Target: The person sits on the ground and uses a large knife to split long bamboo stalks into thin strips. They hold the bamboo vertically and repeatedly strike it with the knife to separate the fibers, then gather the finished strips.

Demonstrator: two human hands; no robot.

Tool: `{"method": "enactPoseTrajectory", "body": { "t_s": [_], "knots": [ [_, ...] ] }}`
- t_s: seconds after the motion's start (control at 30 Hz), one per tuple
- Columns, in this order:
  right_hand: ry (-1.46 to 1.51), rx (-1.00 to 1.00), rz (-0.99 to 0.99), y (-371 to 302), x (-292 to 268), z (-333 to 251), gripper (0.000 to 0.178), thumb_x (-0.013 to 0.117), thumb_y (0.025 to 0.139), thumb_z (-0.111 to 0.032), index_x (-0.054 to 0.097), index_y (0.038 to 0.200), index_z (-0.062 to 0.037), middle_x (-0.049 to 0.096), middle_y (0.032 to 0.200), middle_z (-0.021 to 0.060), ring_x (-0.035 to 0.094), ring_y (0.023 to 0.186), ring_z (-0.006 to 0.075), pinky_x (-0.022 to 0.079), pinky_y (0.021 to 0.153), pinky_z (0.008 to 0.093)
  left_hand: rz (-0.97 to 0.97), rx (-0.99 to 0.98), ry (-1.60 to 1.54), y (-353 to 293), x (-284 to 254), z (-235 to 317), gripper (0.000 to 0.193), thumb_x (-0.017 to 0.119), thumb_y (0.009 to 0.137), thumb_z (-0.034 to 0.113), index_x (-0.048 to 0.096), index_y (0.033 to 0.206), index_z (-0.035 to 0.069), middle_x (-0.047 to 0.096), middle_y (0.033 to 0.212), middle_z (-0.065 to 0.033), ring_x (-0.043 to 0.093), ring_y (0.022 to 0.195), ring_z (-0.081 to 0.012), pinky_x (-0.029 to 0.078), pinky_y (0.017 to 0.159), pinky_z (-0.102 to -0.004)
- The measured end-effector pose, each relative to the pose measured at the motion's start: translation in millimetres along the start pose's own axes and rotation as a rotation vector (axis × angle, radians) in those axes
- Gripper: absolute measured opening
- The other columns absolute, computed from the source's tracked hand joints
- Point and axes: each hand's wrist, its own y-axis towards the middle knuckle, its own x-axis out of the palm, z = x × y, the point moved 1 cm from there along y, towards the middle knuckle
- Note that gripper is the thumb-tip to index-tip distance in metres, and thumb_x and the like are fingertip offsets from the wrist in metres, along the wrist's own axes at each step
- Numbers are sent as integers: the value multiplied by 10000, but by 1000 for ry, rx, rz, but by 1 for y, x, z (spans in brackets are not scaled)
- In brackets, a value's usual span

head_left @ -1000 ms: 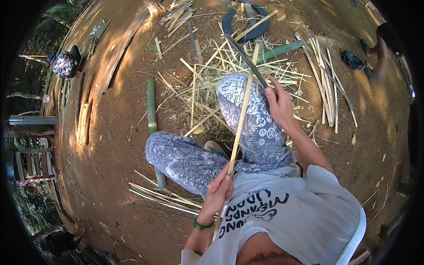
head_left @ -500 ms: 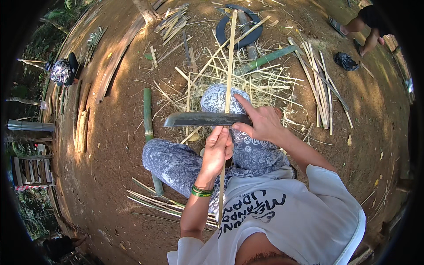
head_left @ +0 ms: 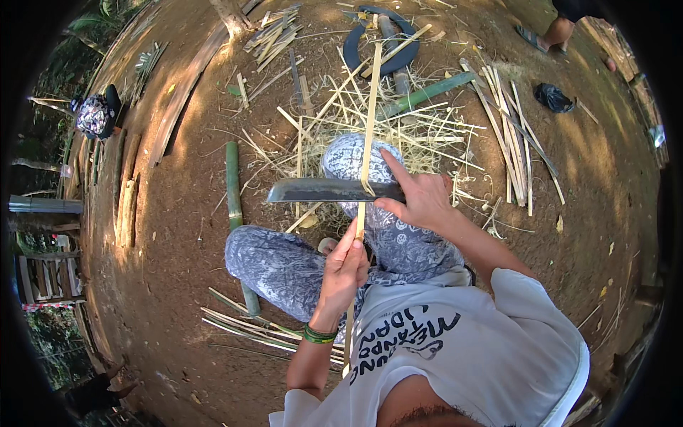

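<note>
A pale bamboo strip (head_left: 371, 117) runs lengthwise from beyond my raised knee back toward my shirt. My left hand (head_left: 343, 269) pinches it on the near side of a machete blade (head_left: 313, 191). The blade lies crosswise at my knee, tip to the left. Where the strip meets it, a thin curl shows on top of the steel. My right hand (head_left: 423, 196) is closed round the machete's right end, index finger stretched out along the knee; the handle is hidden by the hand.
Shavings (head_left: 420, 135) are heaped past my knee, with a green bamboo pole (head_left: 430, 95) and a black ring-shaped piece (head_left: 352, 53) beyond. More strips (head_left: 514, 135) lie right, a bamboo pole (head_left: 233, 185) left. A person's foot (head_left: 533, 39) stands far right, near a black bag (head_left: 553, 97).
My left hand has drawn the strip toward my body, and its far end has come nearer. A curl has appeared at the blade. The machete stays almost in place. The person far right has shifted.
</note>
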Motion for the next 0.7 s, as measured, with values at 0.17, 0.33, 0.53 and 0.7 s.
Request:
{"method": "enactPoseTrajectory", "body": {
  "t_s": [0.17,0.33,0.53,0.7],
  "knots": [
    [14,-22,15,-3,7,0,983,609,792,-732,363,1530,-130,512,455,96,561,407,304,381,408,442,-2,34,71,-12,-8,-9,512,406,1084,171,268,1577,152,308,695,70,284,537,-27,260,462,-186],
    [-7,32,9,-1,2,1,980,582,804,-742,369,1524,-112,503,453,91,552,401,297,384,415,433,43,32,90,-37,-10,-20,500,400,1082,144,287,1569,135,330,698,60,300,536,-29,272,453,-193],
    [-3,40,-11,-8,1,-2,988,554,807,-764,377,1518,-101,513,466,87,553,406,293,371,436,461,55,40,159,-64,-19,-29,486,408,1070,108,334,1550,107,353,673,73,298,540,-17,284,462,-193],
    [-15,-42,22,-10,1,-2,1010,590,822,-736,379,1485,-3,511,471,105,543,396,302,429,440,444,95,30,120,-97,-22,-43,486,413,1067,98,340,1547,99,353,656,78,305,536,-9,276,462,-190]
  ]
}}
